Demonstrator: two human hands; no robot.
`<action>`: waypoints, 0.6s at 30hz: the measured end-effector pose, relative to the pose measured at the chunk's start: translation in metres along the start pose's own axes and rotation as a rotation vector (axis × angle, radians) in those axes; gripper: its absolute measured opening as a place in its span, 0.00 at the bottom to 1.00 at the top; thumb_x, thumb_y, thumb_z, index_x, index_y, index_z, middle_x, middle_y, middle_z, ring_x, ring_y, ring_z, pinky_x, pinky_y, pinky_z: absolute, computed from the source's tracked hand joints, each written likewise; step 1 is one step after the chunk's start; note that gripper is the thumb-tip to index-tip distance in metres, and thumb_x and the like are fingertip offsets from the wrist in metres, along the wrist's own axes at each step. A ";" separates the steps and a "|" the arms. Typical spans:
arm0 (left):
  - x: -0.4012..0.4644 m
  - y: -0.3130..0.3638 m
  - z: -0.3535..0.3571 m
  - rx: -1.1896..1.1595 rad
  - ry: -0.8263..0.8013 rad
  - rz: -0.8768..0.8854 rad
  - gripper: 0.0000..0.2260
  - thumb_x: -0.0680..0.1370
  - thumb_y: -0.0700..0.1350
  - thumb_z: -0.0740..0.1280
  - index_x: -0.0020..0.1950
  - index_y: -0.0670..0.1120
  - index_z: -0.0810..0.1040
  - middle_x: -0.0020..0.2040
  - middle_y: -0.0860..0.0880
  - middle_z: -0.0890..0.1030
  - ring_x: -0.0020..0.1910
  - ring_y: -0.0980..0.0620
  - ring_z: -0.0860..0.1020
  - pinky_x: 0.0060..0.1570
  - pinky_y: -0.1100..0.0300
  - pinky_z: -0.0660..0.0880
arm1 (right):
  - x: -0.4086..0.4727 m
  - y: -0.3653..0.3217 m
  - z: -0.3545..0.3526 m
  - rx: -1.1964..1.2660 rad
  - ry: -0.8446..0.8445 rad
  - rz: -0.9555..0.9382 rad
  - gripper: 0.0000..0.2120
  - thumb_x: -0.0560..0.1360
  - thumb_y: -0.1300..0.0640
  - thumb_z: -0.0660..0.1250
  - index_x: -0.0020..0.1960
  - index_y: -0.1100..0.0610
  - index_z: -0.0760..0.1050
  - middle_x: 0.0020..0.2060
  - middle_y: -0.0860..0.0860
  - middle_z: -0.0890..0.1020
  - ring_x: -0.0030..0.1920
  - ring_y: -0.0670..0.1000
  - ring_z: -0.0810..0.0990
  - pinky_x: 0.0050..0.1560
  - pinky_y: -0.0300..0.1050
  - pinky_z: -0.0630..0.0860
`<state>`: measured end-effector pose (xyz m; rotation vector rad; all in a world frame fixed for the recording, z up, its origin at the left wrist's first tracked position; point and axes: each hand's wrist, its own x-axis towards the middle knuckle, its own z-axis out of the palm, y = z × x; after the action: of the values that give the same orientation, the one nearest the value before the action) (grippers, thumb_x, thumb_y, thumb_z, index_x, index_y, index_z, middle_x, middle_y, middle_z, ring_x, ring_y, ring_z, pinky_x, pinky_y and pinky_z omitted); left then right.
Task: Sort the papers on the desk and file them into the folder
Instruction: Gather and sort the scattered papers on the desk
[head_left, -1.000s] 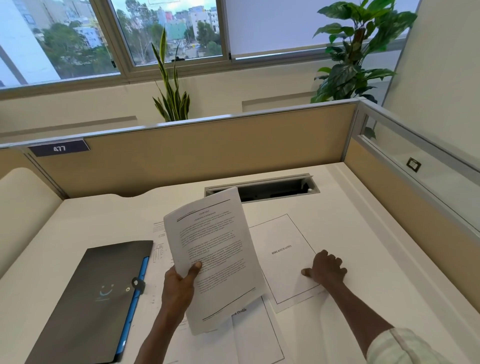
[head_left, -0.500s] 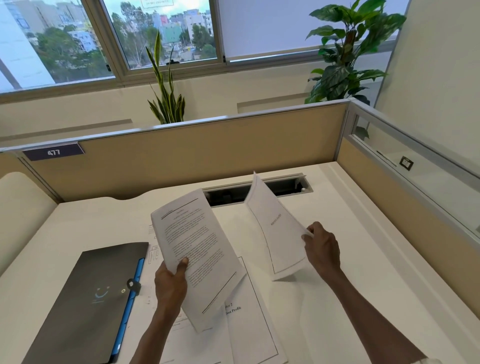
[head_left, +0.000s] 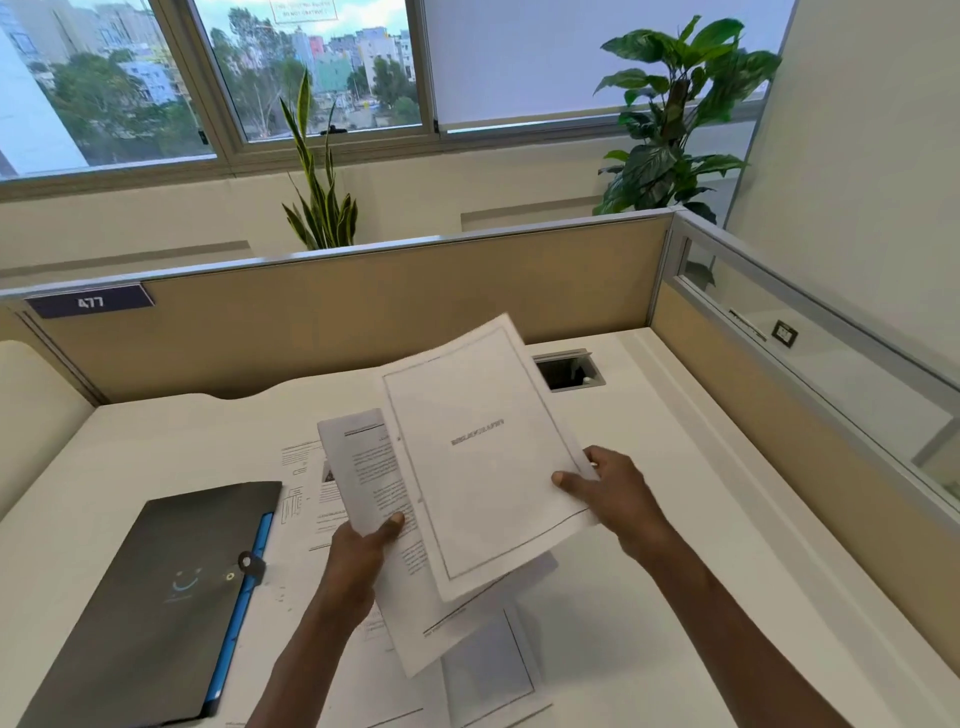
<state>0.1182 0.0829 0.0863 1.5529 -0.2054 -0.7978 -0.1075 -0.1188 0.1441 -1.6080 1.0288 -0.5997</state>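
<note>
My left hand pinches a text page at its lower left part, thumb on the front and the other fingers hidden behind the sheet. My right hand pinches a bordered title page at its right edge, thumb on the face and fingers curled behind. Both sheets are raised above the desk, the title page lying over the right part of the text page and hiding most of it. Together they cover the middle of the desk and much of the loose papers spread flat under them; only printed edges show to the left of my left hand, and one more bordered sheet shows toward the near edge between my forearms. The folder, dark grey with a blue spine strip and a clasp, lies shut near the left edge, just beside those papers. A cable slot at the far edge is partly hidden by the title page. Behind the partition with its number plate stand a snake plant and a broad-leaved plant.
</note>
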 end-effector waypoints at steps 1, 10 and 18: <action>-0.003 0.000 0.002 -0.018 -0.038 -0.013 0.09 0.76 0.38 0.71 0.55 0.46 0.80 0.45 0.46 0.87 0.42 0.43 0.86 0.34 0.51 0.82 | -0.004 0.003 0.002 0.001 -0.031 0.026 0.09 0.69 0.56 0.76 0.46 0.58 0.79 0.42 0.51 0.84 0.43 0.53 0.83 0.41 0.44 0.78; -0.016 -0.006 0.005 -0.064 -0.219 -0.073 0.20 0.68 0.44 0.76 0.60 0.43 0.81 0.53 0.40 0.86 0.49 0.39 0.85 0.43 0.45 0.82 | -0.011 0.026 0.003 -0.447 -0.201 0.159 0.41 0.64 0.34 0.73 0.67 0.58 0.68 0.62 0.52 0.75 0.59 0.53 0.74 0.53 0.44 0.70; -0.030 -0.001 0.026 -0.147 -0.355 -0.067 0.29 0.76 0.66 0.60 0.66 0.45 0.77 0.58 0.39 0.83 0.57 0.36 0.82 0.54 0.37 0.78 | -0.003 0.023 0.008 0.266 -0.323 0.187 0.30 0.65 0.56 0.79 0.63 0.63 0.75 0.57 0.56 0.83 0.59 0.57 0.81 0.65 0.59 0.73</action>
<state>0.0800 0.0792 0.0975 1.2783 -0.3469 -1.1152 -0.1092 -0.1131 0.1204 -1.3057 0.8097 -0.3204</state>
